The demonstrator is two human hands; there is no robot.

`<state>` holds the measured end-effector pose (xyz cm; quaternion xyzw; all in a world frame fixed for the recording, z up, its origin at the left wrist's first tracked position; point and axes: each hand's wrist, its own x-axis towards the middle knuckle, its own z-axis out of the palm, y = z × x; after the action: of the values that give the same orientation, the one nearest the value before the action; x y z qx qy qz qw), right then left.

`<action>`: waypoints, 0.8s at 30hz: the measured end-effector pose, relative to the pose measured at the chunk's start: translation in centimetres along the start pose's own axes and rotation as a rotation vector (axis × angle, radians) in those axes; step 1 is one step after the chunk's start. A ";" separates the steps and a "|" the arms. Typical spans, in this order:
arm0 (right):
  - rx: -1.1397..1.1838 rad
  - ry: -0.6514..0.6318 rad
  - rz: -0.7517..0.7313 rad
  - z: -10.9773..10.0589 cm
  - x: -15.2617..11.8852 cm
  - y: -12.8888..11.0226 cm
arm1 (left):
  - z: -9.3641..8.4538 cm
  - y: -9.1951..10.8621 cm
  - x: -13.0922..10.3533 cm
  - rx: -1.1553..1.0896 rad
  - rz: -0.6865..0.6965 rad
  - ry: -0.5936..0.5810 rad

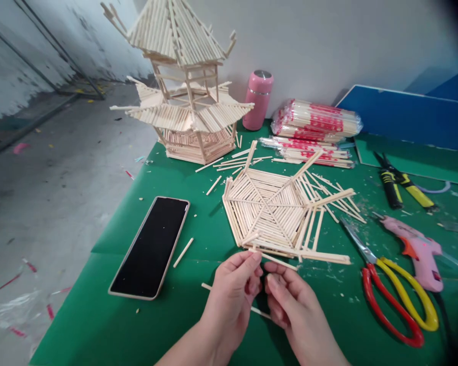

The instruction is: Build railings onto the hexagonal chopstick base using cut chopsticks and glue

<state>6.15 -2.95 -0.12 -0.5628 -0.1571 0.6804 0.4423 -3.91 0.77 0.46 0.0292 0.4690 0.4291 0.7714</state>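
My left hand [232, 295] and my right hand [290, 300] meet at the near edge of a hexagonal roof panel [275, 208] made of wooden sticks. Together they pinch one thin wooden stick [280, 262] that lies along the panel's front edge. Another loose stick [259, 312] lies on the green mat [99, 315] under my hands. A finished two-tier stick pagoda [187, 86] stands at the back of the table.
A black phone [150, 246] lies to the left. Red-and-yellow scissors [397, 290], a pink glue gun [418, 249] and yellow cutters [400, 183] lie to the right. Wrapped chopstick bundles [315, 124] and a pink flask [258, 99] stand by the wall. Loose sticks are scattered about.
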 end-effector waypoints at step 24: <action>0.408 0.118 -0.013 2.2 1.5 -0.6 | -2.2 5.4 1.2 1.579 1.162 -0.152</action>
<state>4.46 -0.84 0.10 -0.4992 0.0065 0.6612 0.5600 -8.76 4.23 0.77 0.7899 0.4829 0.3021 0.2273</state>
